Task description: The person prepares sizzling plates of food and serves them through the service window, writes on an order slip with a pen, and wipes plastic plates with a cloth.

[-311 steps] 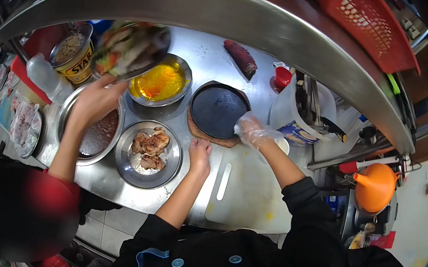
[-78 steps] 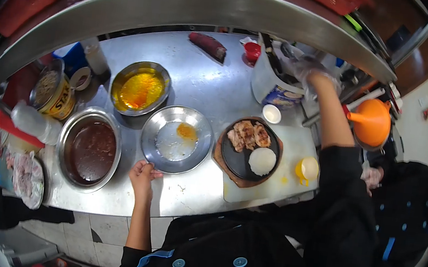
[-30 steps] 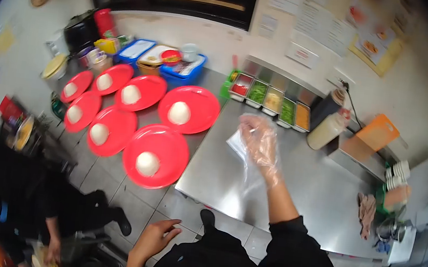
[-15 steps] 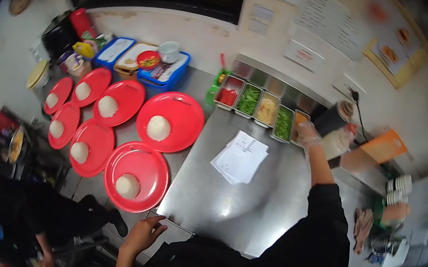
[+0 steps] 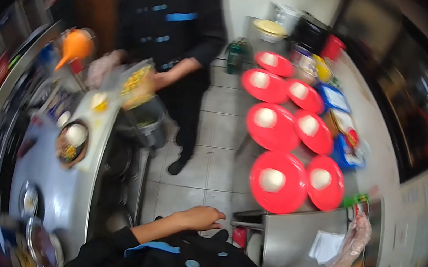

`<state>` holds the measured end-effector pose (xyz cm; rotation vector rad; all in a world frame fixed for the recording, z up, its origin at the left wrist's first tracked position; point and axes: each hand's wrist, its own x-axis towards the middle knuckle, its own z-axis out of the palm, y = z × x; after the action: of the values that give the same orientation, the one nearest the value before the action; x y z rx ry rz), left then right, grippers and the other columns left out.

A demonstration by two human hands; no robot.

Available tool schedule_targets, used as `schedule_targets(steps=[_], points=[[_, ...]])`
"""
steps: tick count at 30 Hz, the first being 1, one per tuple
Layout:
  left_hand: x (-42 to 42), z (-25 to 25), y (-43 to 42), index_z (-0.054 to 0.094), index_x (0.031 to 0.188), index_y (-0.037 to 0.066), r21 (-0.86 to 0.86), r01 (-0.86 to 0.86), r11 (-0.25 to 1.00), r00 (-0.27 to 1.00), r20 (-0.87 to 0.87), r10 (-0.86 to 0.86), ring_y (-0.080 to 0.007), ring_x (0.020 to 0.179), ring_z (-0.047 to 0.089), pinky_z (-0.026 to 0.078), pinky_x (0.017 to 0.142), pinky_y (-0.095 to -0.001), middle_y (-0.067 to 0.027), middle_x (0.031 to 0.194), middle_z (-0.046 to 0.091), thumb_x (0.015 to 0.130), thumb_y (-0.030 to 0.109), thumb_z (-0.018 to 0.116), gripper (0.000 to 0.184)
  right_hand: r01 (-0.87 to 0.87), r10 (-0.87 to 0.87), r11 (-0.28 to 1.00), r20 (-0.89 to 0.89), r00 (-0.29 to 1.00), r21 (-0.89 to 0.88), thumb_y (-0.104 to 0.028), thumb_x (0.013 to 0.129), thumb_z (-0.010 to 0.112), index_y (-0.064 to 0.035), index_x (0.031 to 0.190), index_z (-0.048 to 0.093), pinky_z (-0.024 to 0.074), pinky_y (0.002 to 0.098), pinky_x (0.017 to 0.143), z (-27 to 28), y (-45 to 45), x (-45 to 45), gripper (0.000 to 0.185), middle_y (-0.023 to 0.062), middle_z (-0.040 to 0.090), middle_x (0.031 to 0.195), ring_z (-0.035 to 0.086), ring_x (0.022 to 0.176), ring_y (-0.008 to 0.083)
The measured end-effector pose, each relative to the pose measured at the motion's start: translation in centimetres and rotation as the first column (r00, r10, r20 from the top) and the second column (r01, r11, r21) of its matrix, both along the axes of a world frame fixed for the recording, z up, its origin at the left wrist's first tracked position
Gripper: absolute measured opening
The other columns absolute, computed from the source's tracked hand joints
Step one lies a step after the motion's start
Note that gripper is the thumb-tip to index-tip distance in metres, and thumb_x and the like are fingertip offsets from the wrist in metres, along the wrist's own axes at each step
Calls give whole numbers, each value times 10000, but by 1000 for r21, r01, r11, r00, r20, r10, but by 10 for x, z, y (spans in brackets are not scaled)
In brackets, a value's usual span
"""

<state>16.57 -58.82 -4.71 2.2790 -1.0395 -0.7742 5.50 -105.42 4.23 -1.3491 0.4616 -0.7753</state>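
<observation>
My left hand (image 5: 202, 218) is bare and held in front of my body over the floor. Its fingers are loosely stretched, with nothing seen in them. My right hand (image 5: 354, 240), in a clear plastic glove, is over the steel counter by the red food (image 5: 358, 209) in the topping trays. Blur hides how its fingers are set and whether they hold anything. White paper slips (image 5: 326, 246) lie just left of this hand. Beyond, several red plates stand in rows, each with a white rice mound; the nearest plate (image 5: 291, 196) is close to the counter.
Facing me, a co-worker (image 5: 170, 32) holds a clear bag of yellow and green food (image 5: 136, 82) over a dark bin (image 5: 148, 125). A bowl with rice and corn (image 5: 71, 140) sits on the left counter (image 5: 57, 191). Blue containers (image 5: 348, 152) line the wall side.
The view has swung left, bringing the co-worker and left counter into sight. My right hand has gone from the orange food at the trays' far end to near the red food.
</observation>
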Motion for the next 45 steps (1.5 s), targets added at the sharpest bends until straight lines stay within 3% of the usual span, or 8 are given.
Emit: schedule_targets(steps=[4, 9, 20, 28, 36, 40, 43, 45], points=[[-22, -1, 111, 524, 1131, 35, -73, -165, 984, 986, -42, 162, -357, 923, 570, 451, 792, -432, -191, 992, 600, 866, 292, 524, 370, -574, 570, 814, 69, 818, 87, -109, 753, 651, 90, 1015, 556, 439, 233, 542, 22, 272, 137, 342, 98, 600, 801, 557, 647, 140], [-60, -9, 246, 518, 1149, 34, -142, -425, 894, 905, -58, 421, -356, 918, 571, 442, 813, -423, -184, 1010, 599, 872, 297, 518, 381, -984, 993, 115, -2, 115, 135, -92, 756, 673, 55, 859, 631, 468, 249, 678, 9, 590, 219, 185, 99, 642, 805, 600, 722, 140], [-91, -11, 371, 525, 1141, 26, -261, -756, 601, 654, -262, 709, -317, 861, 588, 455, 767, -383, -149, 907, 629, 860, 285, 545, 383, -599, 909, -227, -388, 154, -768, -92, 686, 641, -26, 712, 657, 477, 332, 631, -104, 918, 328, 72, 131, 640, 717, 609, 664, 236], [-58, -6, 387, 517, 1158, 27, -304, -657, 690, 752, -201, 628, -311, 882, 585, 444, 793, -384, -150, 935, 623, 861, 322, 544, 419, -349, 832, -467, -537, 138, -813, -147, 633, 620, -58, 686, 634, 472, 393, 667, -103, 931, 332, 104, 137, 635, 739, 609, 735, 305], [-13, 10, 372, 537, 1122, -1, -320, -582, 748, 812, -277, 514, -305, 843, 607, 466, 748, -347, -171, 913, 626, 822, 220, 603, 379, -971, 968, 128, -186, 167, -204, -71, 726, 637, -32, 804, 671, 495, 272, 624, -87, 777, 298, 94, 85, 660, 765, 617, 686, 147], [11, 0, 343, 551, 1135, 37, -182, -490, 852, 864, -227, 449, -254, 746, 624, 481, 705, -329, -152, 830, 642, 816, 219, 630, 376, -673, 366, 49, -614, 699, -738, -378, 742, 606, -87, 767, 581, 442, 441, 650, -205, 567, 232, 293, 114, 569, 770, 549, 764, 301], [36, -13, 311, 545, 1136, 14, -28, -318, 948, 922, -240, 303, -261, 807, 636, 483, 720, -338, -170, 853, 647, 813, 262, 632, 416, -957, -65, 99, -962, 267, -272, -151, 744, 554, -99, 1017, 618, 443, 408, 829, -214, 416, 127, 285, 150, 607, 972, 554, 976, 327], [59, -4, 270, 532, 1149, -3, 100, -200, 975, 933, -283, 221, -284, 841, 634, 481, 741, -346, -196, 889, 642, 816, 307, 621, 464, -990, 121, 143, -992, 30, -13, -209, 767, 573, -94, 1090, 585, 410, 378, 885, -139, 357, 94, 343, 128, 591, 1048, 532, 1024, 285]])
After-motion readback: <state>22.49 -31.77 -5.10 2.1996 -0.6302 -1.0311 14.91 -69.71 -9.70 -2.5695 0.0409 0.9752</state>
